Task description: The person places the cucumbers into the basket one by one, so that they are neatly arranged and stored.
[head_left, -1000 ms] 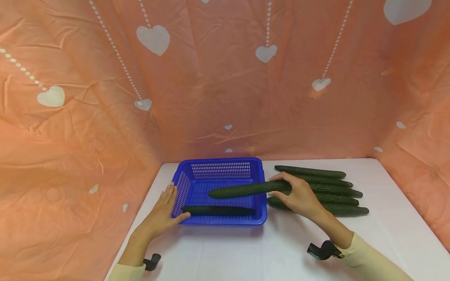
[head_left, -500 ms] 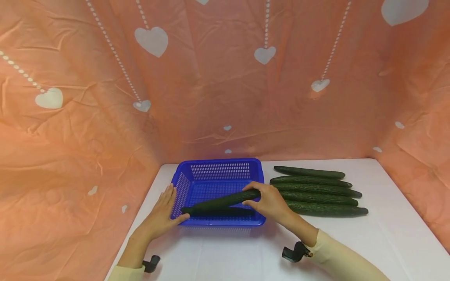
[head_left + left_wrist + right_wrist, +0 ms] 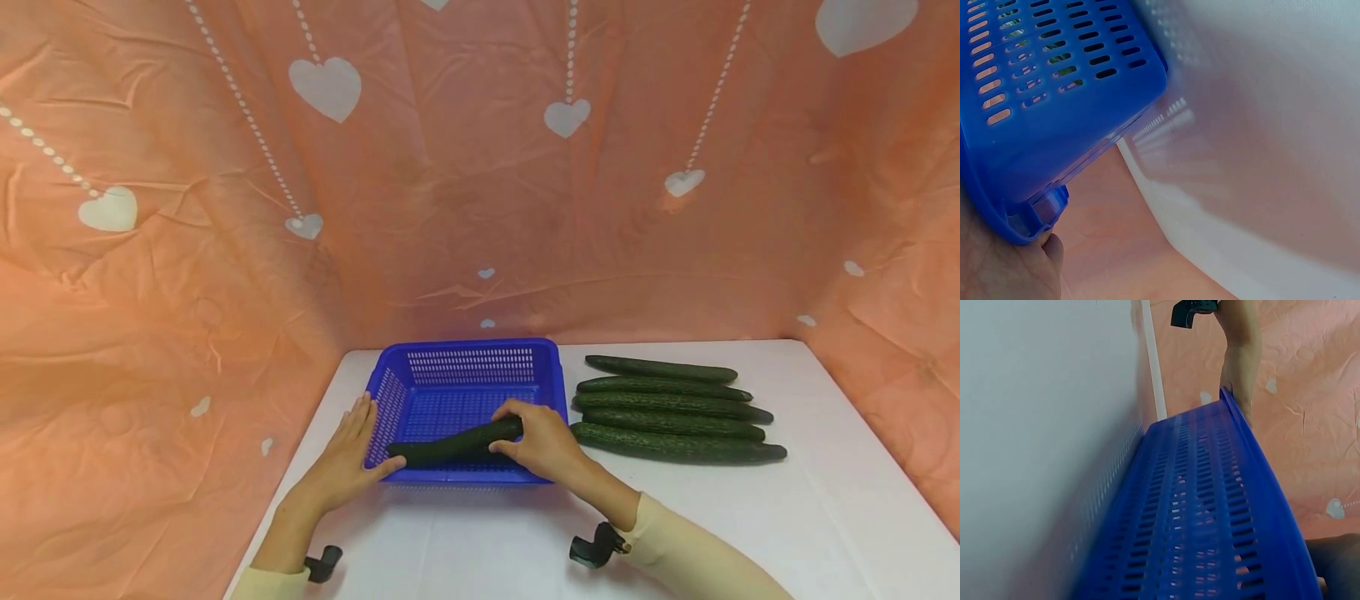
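Observation:
My right hand [image 3: 542, 442] grips the right end of a dark green cucumber [image 3: 446, 447] inside the blue plastic basket [image 3: 551, 375]. This cucumber slants, its left end lower and near the basket's left wall. Another cucumber [image 3: 480, 457] lies along the near side beneath it, mostly hidden. At the basket's left rim rests my left hand [image 3: 337, 458], fingers straight along the outside and thumb over the near corner. The left wrist view catches part of that hand [image 3: 1007, 269] against the rim. In the right wrist view, the basket's slotted wall [image 3: 1197, 487] hides the cucumbers.
Several cucumbers [image 3: 675, 406] lie side by side on the white table [image 3: 712, 517], right of the basket. An orange cloth with white hearts [image 3: 450, 208] hangs behind and at both sides. Small black devices [image 3: 596, 546] are strapped at both wrists.
My right hand has carried the cucumber leftward and down into the basket, over the one lying there. My left hand has stayed at the left rim.

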Demonstrator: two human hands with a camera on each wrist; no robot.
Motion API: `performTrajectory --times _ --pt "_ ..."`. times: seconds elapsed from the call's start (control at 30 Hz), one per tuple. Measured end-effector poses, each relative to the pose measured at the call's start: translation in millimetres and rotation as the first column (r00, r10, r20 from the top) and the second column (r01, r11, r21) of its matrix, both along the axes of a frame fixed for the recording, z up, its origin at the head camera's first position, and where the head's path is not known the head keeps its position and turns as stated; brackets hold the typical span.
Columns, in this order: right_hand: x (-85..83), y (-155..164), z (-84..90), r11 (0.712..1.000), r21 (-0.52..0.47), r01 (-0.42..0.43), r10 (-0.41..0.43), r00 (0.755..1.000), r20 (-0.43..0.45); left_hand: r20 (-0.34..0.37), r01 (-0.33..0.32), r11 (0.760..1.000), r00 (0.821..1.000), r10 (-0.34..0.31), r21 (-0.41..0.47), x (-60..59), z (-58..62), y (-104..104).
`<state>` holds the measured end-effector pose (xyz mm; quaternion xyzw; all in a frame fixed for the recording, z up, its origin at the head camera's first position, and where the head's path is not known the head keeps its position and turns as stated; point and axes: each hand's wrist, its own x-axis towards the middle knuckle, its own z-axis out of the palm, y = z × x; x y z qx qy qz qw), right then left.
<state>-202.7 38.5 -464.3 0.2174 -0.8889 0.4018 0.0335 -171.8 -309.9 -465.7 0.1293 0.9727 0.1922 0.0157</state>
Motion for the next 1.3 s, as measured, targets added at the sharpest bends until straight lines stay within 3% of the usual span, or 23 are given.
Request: performTrajectory --times 0.17,0.5,0.7,0.93,1.3 --pt "1.4 -8.4 -1.3 1.000 0.006 -0.028 0.028 0.999 0.046 -0.004 0.002 1.000 1.000 -0.002 -0.006 -1.3 -0.9 -0.5" --pt "0.2 -8.6 -3.5 0.998 0.006 -0.067 0.067 0.997 0.050 0.004 -0.004 1.000 1.000 0.004 -0.007 -1.1 -1.6 -0.5" --pt "-2.2 -0.6 1.6 0.989 -0.094 -0.116 0.122 0.990 0.064 0.005 -0.003 1.000 1.000 0.003 -0.001 -1.2 -0.8 -0.2" --pt "-5.0 27.7 17.3 0.985 -0.151 -0.084 0.087 0.996 0.017 0.007 -0.004 1.000 1.000 0.004 0.012 -1.9 -1.0 0.4" --pt "-4.9 95.3 16.4 0.997 -0.079 0.007 -0.014 0.996 -0.084 0.005 -0.002 1.000 1.000 0.002 0.028 -0.3 0.1 0.4"
